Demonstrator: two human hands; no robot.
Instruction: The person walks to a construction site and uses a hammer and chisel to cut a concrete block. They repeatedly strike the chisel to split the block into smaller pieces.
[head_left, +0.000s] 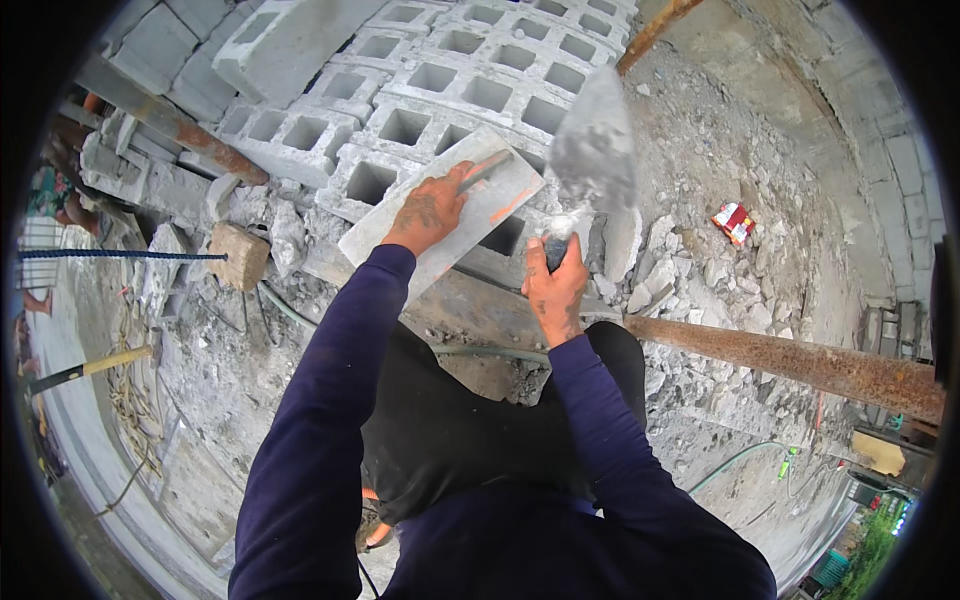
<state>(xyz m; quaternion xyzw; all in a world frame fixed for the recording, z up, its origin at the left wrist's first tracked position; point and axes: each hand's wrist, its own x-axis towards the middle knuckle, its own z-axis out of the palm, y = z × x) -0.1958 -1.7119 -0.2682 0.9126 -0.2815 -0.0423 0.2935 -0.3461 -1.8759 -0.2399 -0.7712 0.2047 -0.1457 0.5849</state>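
Note:
My left hand (429, 208) grips the bar handle of a flat rectangular plastering float (480, 214), whose blade is tilted over the near edge of the stacked hollow concrete blocks (435, 105). Orange-red marks show along one side of the float. In my right hand (556, 292) is the dark handle of a pointed brick trowel (596, 142). Its blade points away from me, to the right of the float, and is blurred. Grey mortar seems to coat the blade; how much is hard to tell. The blocks' square cores face up.
A rusty pipe (787, 364) runs right from beside my knee; another pipe (187, 139) slants at the left. Broken rubble (720, 277) and a red packet (733, 223) lie right. A blue rope (124, 255) meets a brown block (238, 255). Part of a person (75, 206) shows far left.

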